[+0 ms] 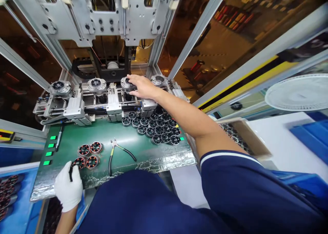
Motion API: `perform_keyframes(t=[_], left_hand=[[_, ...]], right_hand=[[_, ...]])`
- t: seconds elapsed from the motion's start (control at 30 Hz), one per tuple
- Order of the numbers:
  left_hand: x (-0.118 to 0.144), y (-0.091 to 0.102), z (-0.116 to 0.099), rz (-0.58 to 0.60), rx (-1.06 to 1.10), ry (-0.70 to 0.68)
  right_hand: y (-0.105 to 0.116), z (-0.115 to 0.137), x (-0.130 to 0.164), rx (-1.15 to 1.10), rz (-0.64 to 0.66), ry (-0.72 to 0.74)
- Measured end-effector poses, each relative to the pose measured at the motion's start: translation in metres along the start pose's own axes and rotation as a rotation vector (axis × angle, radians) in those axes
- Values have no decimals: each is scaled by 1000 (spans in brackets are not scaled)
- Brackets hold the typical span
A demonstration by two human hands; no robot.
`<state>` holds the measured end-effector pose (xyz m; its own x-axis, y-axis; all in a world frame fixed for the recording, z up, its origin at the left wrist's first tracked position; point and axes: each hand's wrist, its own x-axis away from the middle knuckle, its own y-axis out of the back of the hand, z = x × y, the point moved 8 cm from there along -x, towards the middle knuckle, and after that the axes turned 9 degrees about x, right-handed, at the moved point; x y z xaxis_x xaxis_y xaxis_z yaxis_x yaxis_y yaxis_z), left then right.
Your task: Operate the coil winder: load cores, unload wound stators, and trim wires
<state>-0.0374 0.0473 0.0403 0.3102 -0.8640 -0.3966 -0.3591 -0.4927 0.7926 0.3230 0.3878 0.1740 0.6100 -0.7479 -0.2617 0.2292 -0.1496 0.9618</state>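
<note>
Right grip (142, 86) is curving over a ring core (125, 82) at its nine o'clock, hiding whether it is closing; left grip (68, 186) is bending near wound rings (92, 162) at one o'clock, its hold being unclear.

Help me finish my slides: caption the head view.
Bare right hand at a machine fixture, gloved left hand by wire-wound rings, open pliers nearby.

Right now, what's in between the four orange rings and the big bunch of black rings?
The pliers, handles spread, lie on the green table between the orange rings and the black rings. The head view shows it.
</note>
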Motion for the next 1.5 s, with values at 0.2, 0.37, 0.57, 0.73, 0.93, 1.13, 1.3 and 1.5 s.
perform_keyframes(t=[0.2,0.37,0.57,0.73,0.93,1.13,1.3,1.5], left_hand=[[2,4,-5,-61,-19,-75],[5,2,-6,-39,-21,-63],[2,-4,-7,50,-81,12],[-2,-4,-11,78,-127,8],[-4,-7,-11,122,-128,-9],[-1,-5,-7,96,-127,-3],[1,-4,-7,89,-123,-10],[2,-3,-8,68,-127,-37]], right_hand=[[18,15,-1,48,28,-36],[67,31,84,-17,-331,-73],[14,67,231,-123,-170,-81],[-44,79,281,-37,40,-204],[-46,95,268,146,80,-193],[-40,103,262,131,1,-231],[-42,111,263,69,19,-173],[-41,128,262,-40,-27,-225]])
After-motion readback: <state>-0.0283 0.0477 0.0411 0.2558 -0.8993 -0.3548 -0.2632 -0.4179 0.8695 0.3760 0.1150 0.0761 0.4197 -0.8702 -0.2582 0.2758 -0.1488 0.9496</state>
